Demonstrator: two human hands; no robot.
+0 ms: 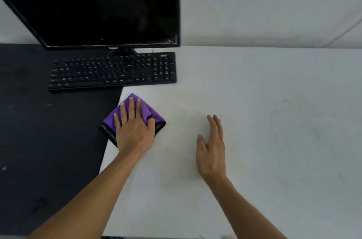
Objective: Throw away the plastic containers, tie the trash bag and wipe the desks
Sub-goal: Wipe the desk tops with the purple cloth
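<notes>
- White desk top [274, 121], smooth and matte with faint smudges, fills the right and middle of the frame. It meets a plain pale wall [254, 3] along the upper right.
- A black mat [39, 131], flat and slightly dusty, covers the left side. Its slanted right edge runs from the middle of the frame down toward the lower left.
- A black flat monitor [98, 3] with a dark screen takes up the upper left. Its lower right corner looks scuffed.
- A black keyboard [111, 72], long and rectangular, lies just below the monitor, partly on the mat and partly on the white top.
- The left hand [133, 131], centre left, lies palm down on the cloth with its fingers straight and spread. The thumb lies against a fold at the right side of the cloth.
- The right hand [212, 152], centre frame, is open with its fingers straight and close together, and it holds nothing. Whether it touches the desk I cannot tell.
- The purple cloth [150, 111] is soft and folded into a rough diamond with a dark edge. It sits under the left hand across the mat's right edge, just below the keyboard.
</notes>
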